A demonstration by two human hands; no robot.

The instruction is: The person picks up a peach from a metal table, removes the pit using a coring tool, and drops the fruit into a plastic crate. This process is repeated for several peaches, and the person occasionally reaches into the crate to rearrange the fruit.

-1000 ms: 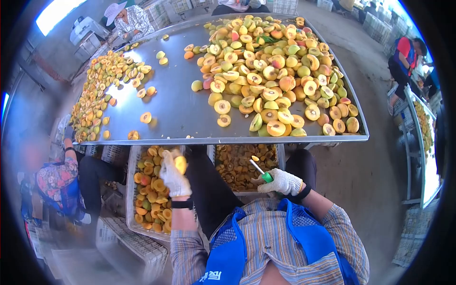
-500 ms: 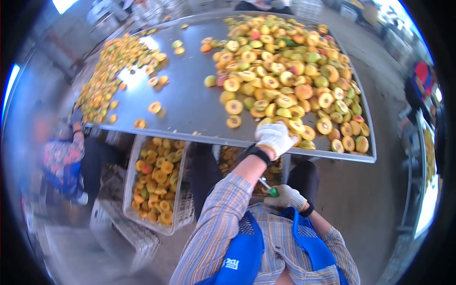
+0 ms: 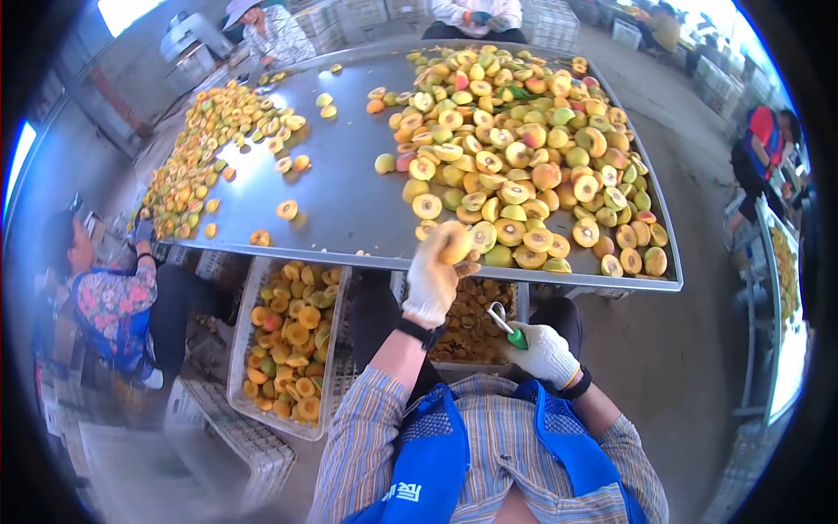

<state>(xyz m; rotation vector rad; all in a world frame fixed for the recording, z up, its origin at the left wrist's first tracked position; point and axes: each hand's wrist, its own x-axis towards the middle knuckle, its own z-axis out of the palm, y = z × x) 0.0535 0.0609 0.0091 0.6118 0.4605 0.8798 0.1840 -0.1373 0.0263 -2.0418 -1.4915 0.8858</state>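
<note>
My left hand, in a white glove, is closed round a halved peach just over the front edge of the metal table. My right hand, also gloved, grips a green-handled pitting tool whose metal loop points up and left, below the table edge. A big heap of halved peaches covers the table's right part. Beneath, between my knees, a crate holds small brownish pieces, partly hidden by my hands.
A white crate of peach halves stands left of my legs. More halves lie on the table's left side. A co-worker sits at the left; others are behind the table. Another person stands at the far right.
My left hand has drawn back from the heap, toward me and left, and now holds a peach half. My right hand with the tool has shifted slightly right, its metal loop now more visible.
</note>
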